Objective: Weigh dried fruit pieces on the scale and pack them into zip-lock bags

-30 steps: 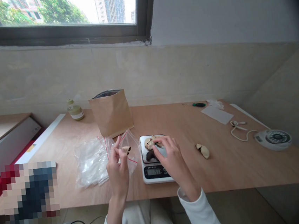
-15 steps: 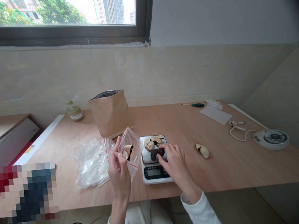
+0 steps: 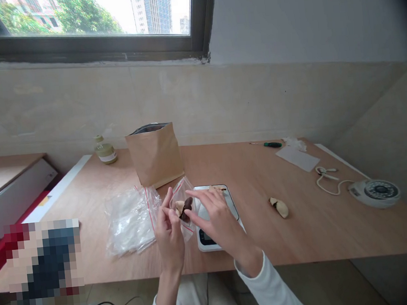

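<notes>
My left hand (image 3: 169, 230) pinches the edge of a small clear zip bag (image 3: 183, 189) with a red strip, held up over the table. A pale-and-dark dried mushroom piece (image 3: 180, 206) shows inside the bag. My right hand (image 3: 214, 213) grips a dark brown dried mushroom (image 3: 188, 204) between thumb and fingers, right at the bag's mouth. Beneath my right hand stands a white digital scale (image 3: 234, 207), its display partly covered. Some pale pieces (image 3: 218, 188) on its plate are mostly hidden by the fingers. Another mushroom piece (image 3: 279, 207) lies on the table to the right.
A pile of clear zip bags (image 3: 131, 222) lies left of my hands. Behind it stands an open kraft paper pouch (image 3: 155, 157), beside a small bottle (image 3: 105, 150). Toward the right are a screwdriver (image 3: 272, 145), a white sheet (image 3: 298, 158) and a corded round white device (image 3: 375, 192).
My right hand has lifted the dark mushroom off the scale and carried it left to the bag's mouth. My left hand still holds the bag. The view has shifted slightly.
</notes>
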`<state>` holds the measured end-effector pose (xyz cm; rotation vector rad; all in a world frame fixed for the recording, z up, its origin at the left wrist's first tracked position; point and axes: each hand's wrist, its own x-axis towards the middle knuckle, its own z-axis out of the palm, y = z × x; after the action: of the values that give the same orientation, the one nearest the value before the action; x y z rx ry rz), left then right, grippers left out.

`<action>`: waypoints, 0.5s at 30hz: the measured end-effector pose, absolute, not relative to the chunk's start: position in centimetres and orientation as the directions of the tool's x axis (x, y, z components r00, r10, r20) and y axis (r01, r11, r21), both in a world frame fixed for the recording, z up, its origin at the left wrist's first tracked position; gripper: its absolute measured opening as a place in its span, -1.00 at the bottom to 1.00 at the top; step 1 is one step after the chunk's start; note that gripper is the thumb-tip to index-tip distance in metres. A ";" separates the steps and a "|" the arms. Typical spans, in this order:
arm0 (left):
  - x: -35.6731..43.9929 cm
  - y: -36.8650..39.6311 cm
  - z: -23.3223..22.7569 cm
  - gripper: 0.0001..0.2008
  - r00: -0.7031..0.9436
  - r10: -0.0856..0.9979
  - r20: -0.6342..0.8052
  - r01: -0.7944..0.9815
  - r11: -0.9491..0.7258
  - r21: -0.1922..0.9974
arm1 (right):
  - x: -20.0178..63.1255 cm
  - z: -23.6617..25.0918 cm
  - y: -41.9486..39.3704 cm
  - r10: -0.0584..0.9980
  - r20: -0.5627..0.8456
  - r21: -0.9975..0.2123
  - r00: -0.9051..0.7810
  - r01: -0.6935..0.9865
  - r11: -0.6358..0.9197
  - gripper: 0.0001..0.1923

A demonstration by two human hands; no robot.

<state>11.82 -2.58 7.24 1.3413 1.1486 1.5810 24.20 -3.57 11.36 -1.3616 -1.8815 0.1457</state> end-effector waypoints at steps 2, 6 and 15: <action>11.8 -2.6 7.2 -0.74 -0.178 0.933 0.313 0.011 -0.316 0.949 | 24.8 11.0 -3.1 0.829 0.556 -0.555 -0.058 0.717 0.422 -0.69; 11.8 -2.6 7.2 -0.76 -0.201 0.924 0.326 0.031 -0.326 0.945 | 26.6 8.6 -1.6 0.834 0.548 -0.566 0.065 0.763 0.312 -0.70; 12.1 -2.5 7.1 -0.79 -0.238 0.912 0.336 -0.084 -0.363 0.928 | 27.5 3.3 -0.2 0.880 0.469 -0.189 -0.070 0.966 0.177 -0.75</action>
<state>12.13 -2.54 7.06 1.2560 1.0796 1.6999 27.52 -0.15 3.29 -1.7324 -1.9801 -0.2355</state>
